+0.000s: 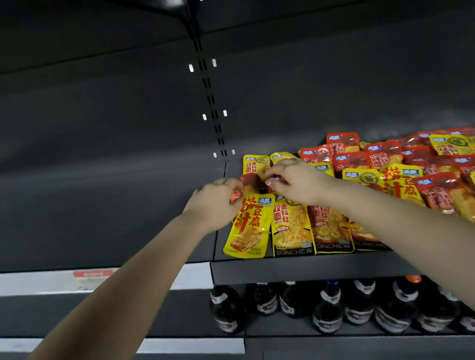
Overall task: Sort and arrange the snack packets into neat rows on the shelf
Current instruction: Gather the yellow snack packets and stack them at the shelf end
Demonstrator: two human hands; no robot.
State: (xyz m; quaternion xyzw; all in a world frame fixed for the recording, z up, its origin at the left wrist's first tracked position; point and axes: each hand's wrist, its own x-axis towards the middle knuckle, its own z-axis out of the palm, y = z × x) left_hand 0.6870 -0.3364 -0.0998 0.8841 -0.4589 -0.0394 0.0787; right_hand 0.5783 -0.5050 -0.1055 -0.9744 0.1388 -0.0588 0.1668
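Left grip (213,203), right grip (295,181) (red packet (249,180))

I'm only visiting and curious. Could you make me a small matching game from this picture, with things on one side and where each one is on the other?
Things
1. bottles
2. left hand
3. yellow packet
4. rear red packet

Places
a. farthest back on the packet shelf
b. packet shelf's front left corner
c. lower shelf
d. gripping the held packet

Pairs: 1-c, 2-d, 3-b, 4-a

Red and yellow snack packets (386,184) lie overlapping on the shelf (290,266).
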